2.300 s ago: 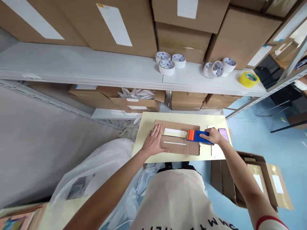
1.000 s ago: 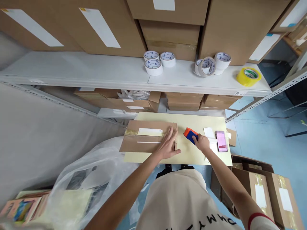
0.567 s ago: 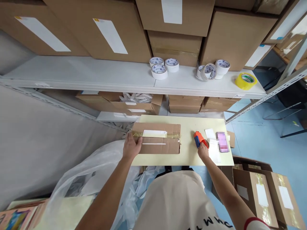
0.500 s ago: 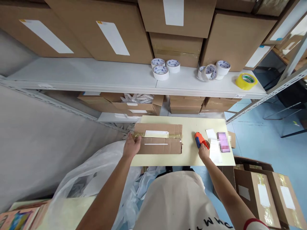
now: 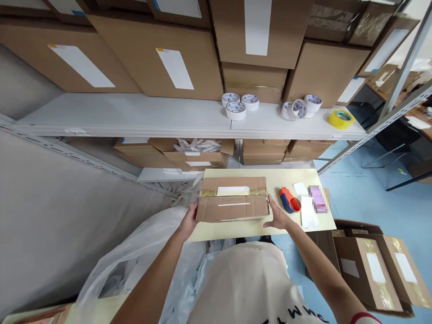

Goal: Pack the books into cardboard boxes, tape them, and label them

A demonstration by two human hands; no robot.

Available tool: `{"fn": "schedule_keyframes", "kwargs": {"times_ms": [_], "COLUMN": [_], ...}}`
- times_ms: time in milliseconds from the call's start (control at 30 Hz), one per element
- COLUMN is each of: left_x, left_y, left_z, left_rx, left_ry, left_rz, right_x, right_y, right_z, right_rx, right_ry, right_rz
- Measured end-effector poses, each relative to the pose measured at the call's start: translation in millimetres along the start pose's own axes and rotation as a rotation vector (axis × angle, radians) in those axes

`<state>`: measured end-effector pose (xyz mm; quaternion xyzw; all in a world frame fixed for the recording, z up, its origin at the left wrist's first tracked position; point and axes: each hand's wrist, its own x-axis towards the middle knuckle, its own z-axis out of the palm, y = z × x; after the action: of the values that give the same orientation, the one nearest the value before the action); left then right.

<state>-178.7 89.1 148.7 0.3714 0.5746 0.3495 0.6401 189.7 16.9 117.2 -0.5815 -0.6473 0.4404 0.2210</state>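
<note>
A taped cardboard box (image 5: 232, 211) with a white label on top sits on the pale yellow tabletop (image 5: 216, 231). My left hand (image 5: 189, 220) grips its left end, the fingers partly hidden by the box. At the opposite end, my right hand (image 5: 278, 216) is spread, thumb apart from fingers, holding nothing. Its fingertips are close to the box's right edge; whether they touch it I cannot tell. To the right of that hand lies an orange and blue tape dispenser (image 5: 289, 200), beside white paper slips (image 5: 308, 211) and a blurred pink item (image 5: 317, 199).
Behind the table, a grey shelf (image 5: 141, 112) carries large cartons (image 5: 189, 67), white tape rolls (image 5: 235, 110) and a yellow tape roll (image 5: 341, 119). More boxes (image 5: 367, 265) stand on the floor at right. Translucent plastic sheeting (image 5: 141, 243) hangs at left.
My right hand has let go of the tape dispenser, now lying on the table, and moved left to the box's right end. The box's near edge looks slightly raised. The view has shifted.
</note>
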Motion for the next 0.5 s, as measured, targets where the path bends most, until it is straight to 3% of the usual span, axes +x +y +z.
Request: {"fn": "schedule_keyframes", "kwargs": {"times_ms": [133,333,500], "left_x": [4,23,30], "left_y": [10,30,25], "left_z": [2.7,-0.1,13.9], "left_rx": [0.015,0.068,0.229], "left_ry": [-0.064,-0.086,0.034], "left_rz": [0.045,0.172,0.070], "right_x": [15,17,32], "right_y": [-21,-55,-67], "right_z": [3,-34,-34], "right_rx": [0.265,0.322,0.300], "right_ry": [0.135,0.298,0.386], "right_rz": [0.057,0.229,0.475]}}
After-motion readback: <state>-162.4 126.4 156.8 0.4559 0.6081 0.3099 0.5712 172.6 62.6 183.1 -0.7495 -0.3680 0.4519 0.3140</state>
